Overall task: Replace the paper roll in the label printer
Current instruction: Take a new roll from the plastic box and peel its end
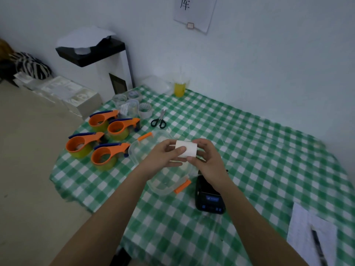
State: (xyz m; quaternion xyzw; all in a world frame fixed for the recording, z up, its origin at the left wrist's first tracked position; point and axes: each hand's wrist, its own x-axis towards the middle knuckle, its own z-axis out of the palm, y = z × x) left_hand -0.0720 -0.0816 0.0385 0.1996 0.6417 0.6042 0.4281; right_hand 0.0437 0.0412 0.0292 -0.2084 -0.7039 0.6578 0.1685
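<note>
You hold the white paper roll [186, 148] in both hands, lifted above the counter [259, 150] at frame centre. Your left hand [163, 154] grasps it from the 9 o'clock side, thumb pressed across the roll's face. Your right hand [206, 156] grips it from the 3 o'clock side, fingers wrapped behind and a fingertip at the lower edge.

Directly under your hands sits a clear plastic container [167, 181] with orange clips, open-topped. The black label printer [209, 196] lies on the green checked cloth at 5 o'clock from the roll, just beside the container, its small lit screen facing up; your right wrist partly hides its far end.

At 10 o'clock, four orange tape dispensers [99, 139] stand grouped. Black-handled scissors [159, 120] lie at 11 o'clock. A cup of yellow liquid [180, 88] stands at 12 o'clock near the wall. Paper with a pen [318, 246] lies at 4 o'clock.
</note>
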